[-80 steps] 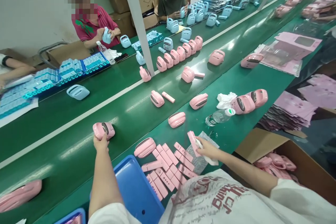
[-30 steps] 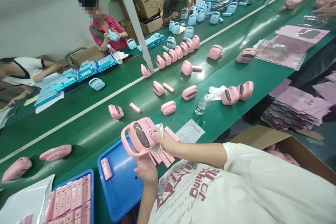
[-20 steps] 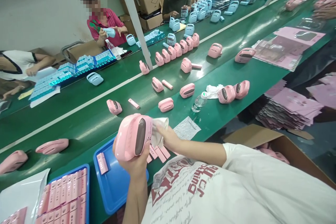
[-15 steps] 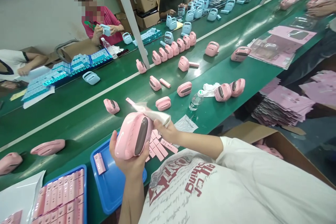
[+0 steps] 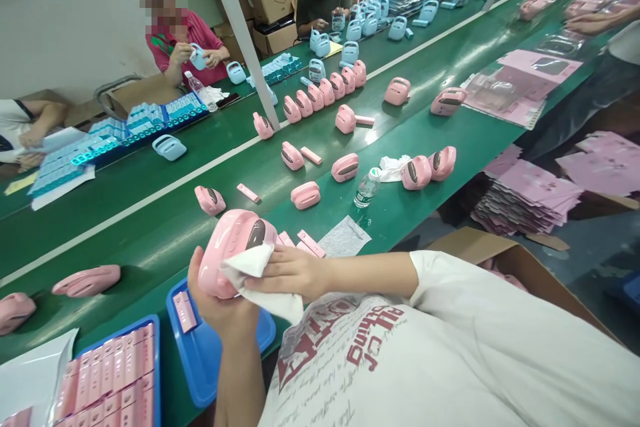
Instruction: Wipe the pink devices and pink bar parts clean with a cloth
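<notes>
My left hand grips a rounded pink plastic device with a dark oval panel from below and the side, tilted above the bench. A white cloth is held in my right hand and pressed against the device's near face, covering part of its dark panel. Below the device sits a blue tray with a pink stick-shaped piece lying in it. More pink sticks lie on the bench just beyond my right hand, partly hidden by it.
Several pink devices stand along the green bench. A water bottle is upright near the bench edge. At lower left, another blue tray holds rows of pink sticks. Co-workers handle blue devices across the bench. An open carton stands at right.
My right hand has brought the cloth from the device's far side round to its near face, closer to me. The device has shifted slightly left and turned in my left hand.
</notes>
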`<state>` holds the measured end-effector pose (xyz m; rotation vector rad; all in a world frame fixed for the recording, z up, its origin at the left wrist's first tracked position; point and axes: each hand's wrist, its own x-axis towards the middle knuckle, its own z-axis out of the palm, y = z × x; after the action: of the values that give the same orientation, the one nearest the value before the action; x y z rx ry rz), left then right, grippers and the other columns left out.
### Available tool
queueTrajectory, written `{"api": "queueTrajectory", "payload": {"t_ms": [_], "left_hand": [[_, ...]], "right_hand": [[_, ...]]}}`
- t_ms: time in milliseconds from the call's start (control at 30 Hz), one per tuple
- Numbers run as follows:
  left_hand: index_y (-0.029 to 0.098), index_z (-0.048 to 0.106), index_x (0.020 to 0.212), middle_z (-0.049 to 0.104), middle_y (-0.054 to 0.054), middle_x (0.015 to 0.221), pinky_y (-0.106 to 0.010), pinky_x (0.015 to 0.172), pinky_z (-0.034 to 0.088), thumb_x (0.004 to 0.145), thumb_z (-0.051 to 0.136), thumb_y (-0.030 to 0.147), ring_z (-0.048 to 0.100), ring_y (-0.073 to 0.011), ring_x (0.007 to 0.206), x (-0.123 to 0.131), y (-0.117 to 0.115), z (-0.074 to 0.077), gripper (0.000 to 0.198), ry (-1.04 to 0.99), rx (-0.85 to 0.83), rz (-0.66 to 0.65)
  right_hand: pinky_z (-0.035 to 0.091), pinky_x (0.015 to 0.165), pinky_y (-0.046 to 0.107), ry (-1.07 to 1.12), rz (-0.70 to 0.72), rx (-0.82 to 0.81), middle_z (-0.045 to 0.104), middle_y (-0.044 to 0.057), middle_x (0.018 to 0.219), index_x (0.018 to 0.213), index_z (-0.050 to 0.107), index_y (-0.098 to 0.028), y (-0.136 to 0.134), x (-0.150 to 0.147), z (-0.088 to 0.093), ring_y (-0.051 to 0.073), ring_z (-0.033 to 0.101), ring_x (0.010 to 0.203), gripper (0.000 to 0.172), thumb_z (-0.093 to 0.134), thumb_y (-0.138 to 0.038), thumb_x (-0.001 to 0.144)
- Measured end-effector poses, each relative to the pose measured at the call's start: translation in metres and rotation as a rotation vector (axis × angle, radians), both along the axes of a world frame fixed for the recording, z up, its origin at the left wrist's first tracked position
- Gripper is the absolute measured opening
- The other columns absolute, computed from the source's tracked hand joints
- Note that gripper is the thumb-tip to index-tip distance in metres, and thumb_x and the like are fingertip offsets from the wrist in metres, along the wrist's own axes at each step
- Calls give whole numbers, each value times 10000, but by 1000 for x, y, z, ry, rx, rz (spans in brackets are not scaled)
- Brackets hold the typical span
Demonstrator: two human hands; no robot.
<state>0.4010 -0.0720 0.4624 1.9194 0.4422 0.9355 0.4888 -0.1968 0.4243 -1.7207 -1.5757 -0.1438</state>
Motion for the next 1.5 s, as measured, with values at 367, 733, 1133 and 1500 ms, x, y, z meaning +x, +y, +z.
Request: {"api": "queueTrajectory", "payload": {"t_ms": [367,733,1133,1500], "left_hand": [[248,584,1199,618,-18,1090,-325,845,503,488,801,216,593,-198,960,-8,-1,27,744,-200,-316,-229],[246,566,1200,602,-75,1149,-486,922,455,450,810,271,579,-273,1021,-10,-1,23,789,-132,-461,-318],[213,540,1190,659,-79,1050,-408,858,508,514,801,312,634,-271,973,-9,-14,29,732,-8,-562,-465],[235,229,1454,605,-120,1145,-387,788,527,501,804,318,634,-282,965,-16,0,13,1116,589,-381,-471]], "right_hand": [[556,654,291,1556,-347,717,694,66,829,1109,584,-175,-16,22,36,214,667,847,698,615,-693,644],[542,675,292,1302,-176,510,679,50,913,1187,608,-203,-24,-13,42,182,636,784,632,508,-666,768],[447,946,326,1231,-68,348,675,49,961,1205,583,-205,-23,-6,59,203,587,1013,725,433,-745,745],[422,594,220,1140,-164,7,599,-13,687,906,659,-125,-19,14,52,111,535,633,440,644,-524,719]]}}
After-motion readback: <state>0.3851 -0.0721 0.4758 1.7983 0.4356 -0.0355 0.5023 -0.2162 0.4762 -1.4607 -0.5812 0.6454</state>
